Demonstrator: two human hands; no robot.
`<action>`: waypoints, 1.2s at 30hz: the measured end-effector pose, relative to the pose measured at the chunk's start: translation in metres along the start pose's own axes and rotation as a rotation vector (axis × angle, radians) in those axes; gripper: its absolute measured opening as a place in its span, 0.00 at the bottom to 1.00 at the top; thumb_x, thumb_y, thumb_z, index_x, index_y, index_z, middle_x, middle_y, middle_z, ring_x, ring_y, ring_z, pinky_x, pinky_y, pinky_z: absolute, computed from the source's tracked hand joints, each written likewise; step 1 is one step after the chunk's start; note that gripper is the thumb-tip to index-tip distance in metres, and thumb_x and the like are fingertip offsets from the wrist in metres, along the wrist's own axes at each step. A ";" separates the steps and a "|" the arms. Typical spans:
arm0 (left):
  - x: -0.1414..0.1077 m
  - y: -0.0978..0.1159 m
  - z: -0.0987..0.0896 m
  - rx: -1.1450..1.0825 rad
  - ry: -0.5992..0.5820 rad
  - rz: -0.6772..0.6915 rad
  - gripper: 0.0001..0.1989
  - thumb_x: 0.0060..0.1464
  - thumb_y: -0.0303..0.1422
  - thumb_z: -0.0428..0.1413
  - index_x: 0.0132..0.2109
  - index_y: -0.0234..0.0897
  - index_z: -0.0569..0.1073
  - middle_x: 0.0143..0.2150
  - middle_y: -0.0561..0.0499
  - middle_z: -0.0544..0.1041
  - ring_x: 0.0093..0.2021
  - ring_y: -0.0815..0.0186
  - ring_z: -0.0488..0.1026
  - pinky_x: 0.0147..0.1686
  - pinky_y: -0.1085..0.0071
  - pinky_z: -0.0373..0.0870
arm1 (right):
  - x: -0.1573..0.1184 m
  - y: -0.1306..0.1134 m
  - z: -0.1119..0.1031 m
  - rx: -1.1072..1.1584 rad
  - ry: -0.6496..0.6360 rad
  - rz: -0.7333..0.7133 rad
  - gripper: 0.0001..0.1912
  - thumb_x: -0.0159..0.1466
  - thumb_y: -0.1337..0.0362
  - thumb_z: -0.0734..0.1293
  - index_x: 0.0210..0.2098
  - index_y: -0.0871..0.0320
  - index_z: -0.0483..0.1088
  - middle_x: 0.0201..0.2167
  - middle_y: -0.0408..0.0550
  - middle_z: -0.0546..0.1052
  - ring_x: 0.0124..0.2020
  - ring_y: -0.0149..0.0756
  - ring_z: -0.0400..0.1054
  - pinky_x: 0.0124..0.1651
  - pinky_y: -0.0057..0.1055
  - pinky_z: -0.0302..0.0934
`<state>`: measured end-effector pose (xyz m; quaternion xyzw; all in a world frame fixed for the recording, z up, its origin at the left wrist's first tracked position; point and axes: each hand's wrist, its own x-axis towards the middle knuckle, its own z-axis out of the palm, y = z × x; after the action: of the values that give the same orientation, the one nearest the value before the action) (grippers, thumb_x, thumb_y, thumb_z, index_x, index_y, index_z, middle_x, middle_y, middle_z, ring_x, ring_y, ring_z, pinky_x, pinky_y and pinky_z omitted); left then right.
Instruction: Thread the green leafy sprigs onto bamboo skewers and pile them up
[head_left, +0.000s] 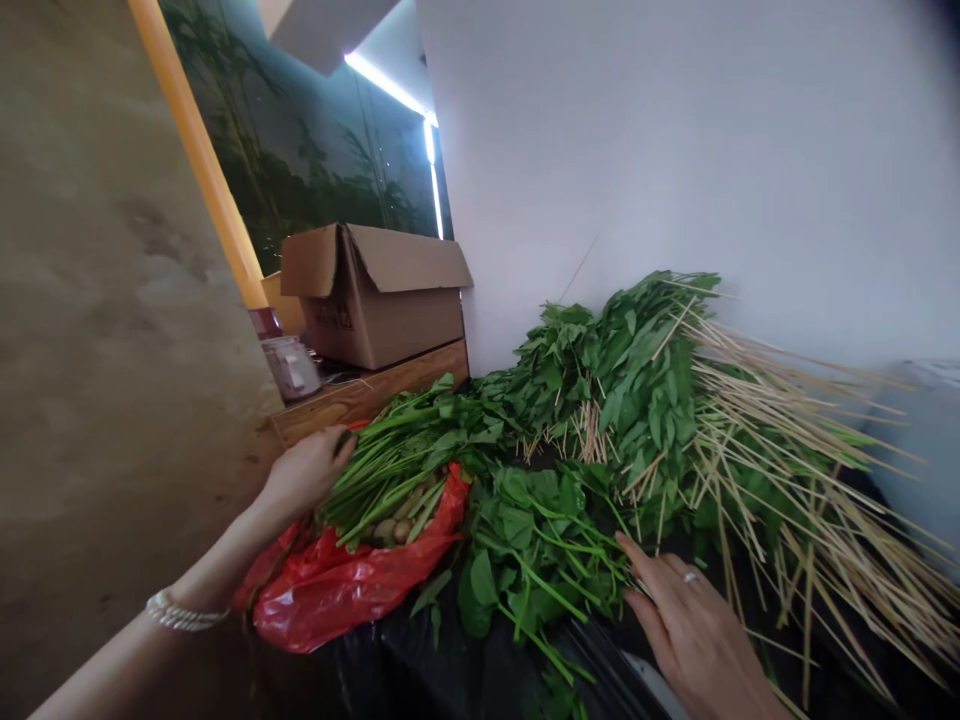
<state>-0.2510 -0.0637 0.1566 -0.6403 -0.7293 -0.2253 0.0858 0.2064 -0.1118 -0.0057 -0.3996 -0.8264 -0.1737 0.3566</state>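
Observation:
My left hand (311, 468) is at the left edge of a bundle of long green stems (397, 450), above a red plastic bag (330, 590). Its fingertips are mostly hidden, so any grip is unclear. The bundle lies over the bag's opening, where several small round brownish items (394, 528) show. At lower right, my right hand (679, 615), with a ring, has thumb and index finger apart beside the stem ends of a loose leafy green pile (532, 540). Behind it lie leafy bunches (645, 370) on thin pale sticks (780, 420).
Black plastic sheeting (420, 670) lies under the greens. An open cardboard box (405, 315) stands on a wooden surface (375, 385) at the back left, beside a jar-like container (291, 368). A pale wall (675, 150) rises behind, and a brownish wall (112, 300) stands left.

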 end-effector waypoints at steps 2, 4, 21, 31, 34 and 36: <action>-0.002 0.019 -0.010 -0.335 0.066 -0.048 0.15 0.54 0.43 0.47 0.33 0.38 0.70 0.24 0.52 0.71 0.25 0.64 0.68 0.25 0.72 0.61 | 0.001 -0.001 -0.001 0.011 0.002 0.008 0.26 0.70 0.60 0.56 0.65 0.61 0.52 0.42 0.54 0.77 0.35 0.43 0.69 0.39 0.39 0.62; -0.011 0.047 -0.010 -0.761 0.065 -0.097 0.15 0.54 0.45 0.48 0.32 0.38 0.67 0.21 0.57 0.64 0.21 0.69 0.61 0.20 0.75 0.56 | 0.002 -0.003 -0.002 0.033 0.015 0.026 0.25 0.70 0.60 0.57 0.65 0.59 0.53 0.41 0.52 0.77 0.36 0.43 0.70 0.39 0.40 0.63; -0.151 0.282 0.146 -1.031 -0.313 0.401 0.17 0.64 0.31 0.42 0.55 0.39 0.68 0.46 0.45 0.78 0.42 0.63 0.76 0.45 0.68 0.70 | 0.016 -0.006 -0.011 0.707 0.046 0.758 0.16 0.67 0.52 0.57 0.40 0.55 0.69 0.39 0.48 0.75 0.42 0.39 0.69 0.46 0.32 0.62; -0.099 0.227 0.129 -0.422 -0.058 0.415 0.18 0.63 0.33 0.44 0.58 0.37 0.67 0.43 0.43 0.80 0.40 0.59 0.78 0.40 0.64 0.74 | 0.018 -0.008 -0.007 0.923 0.063 0.901 0.20 0.65 0.48 0.60 0.44 0.58 0.68 0.30 0.46 0.76 0.31 0.36 0.69 0.37 0.30 0.63; -0.090 0.218 0.122 -0.289 0.143 0.523 0.17 0.60 0.36 0.52 0.55 0.39 0.71 0.48 0.43 0.77 0.46 0.55 0.74 0.44 0.59 0.72 | 0.018 -0.009 -0.007 0.898 0.044 0.866 0.20 0.65 0.48 0.60 0.44 0.59 0.68 0.28 0.46 0.75 0.26 0.34 0.67 0.33 0.30 0.63; -0.092 0.219 0.118 -0.308 0.258 0.623 0.12 0.60 0.35 0.53 0.48 0.40 0.75 0.44 0.44 0.76 0.43 0.58 0.73 0.42 0.61 0.71 | 0.017 -0.010 -0.007 0.876 0.020 0.846 0.19 0.66 0.48 0.60 0.43 0.58 0.68 0.27 0.45 0.75 0.24 0.33 0.66 0.31 0.30 0.62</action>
<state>-0.0034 -0.0766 0.0619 -0.8033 -0.4402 -0.3743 0.1442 0.1944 -0.1128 0.0119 -0.5077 -0.5872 0.3356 0.5336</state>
